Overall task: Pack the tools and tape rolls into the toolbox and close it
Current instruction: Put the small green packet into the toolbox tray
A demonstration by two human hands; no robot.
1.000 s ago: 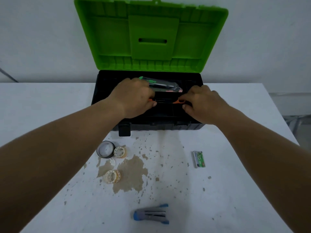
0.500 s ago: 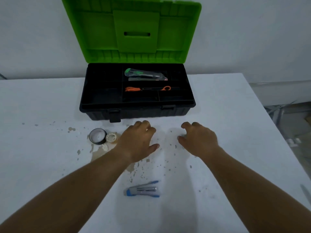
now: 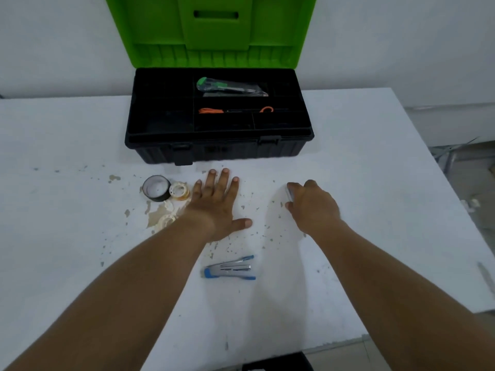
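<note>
The black toolbox (image 3: 214, 149) stands open at the back of the table, its green lid (image 3: 211, 30) upright. In its tray lie a green-handled tool (image 3: 230, 87) and an orange-handled tool (image 3: 235, 110). On the table in front are a black tape roll (image 3: 156, 192), a clear tape roll (image 3: 180, 191) touching it, and another clear roll (image 3: 166, 220) partly behind my left forearm. A blue stapler (image 3: 230, 269) lies nearer me. My left hand (image 3: 217, 204) rests flat, fingers spread. My right hand (image 3: 312, 207) is curled over a small silver pack (image 3: 289, 194), mostly hidden.
The white table (image 3: 375, 183) has a worn brown patch (image 3: 158, 212) under the tape rolls. Its right edge runs diagonally at the right, with floor beyond. A wall stands behind the toolbox. A black object (image 3: 278, 364) shows below the table's front edge.
Both hands left the toolbox tray and came down to the table. My left hand has flattened with spread fingers; my right hand moved right and curled over the small pack.
</note>
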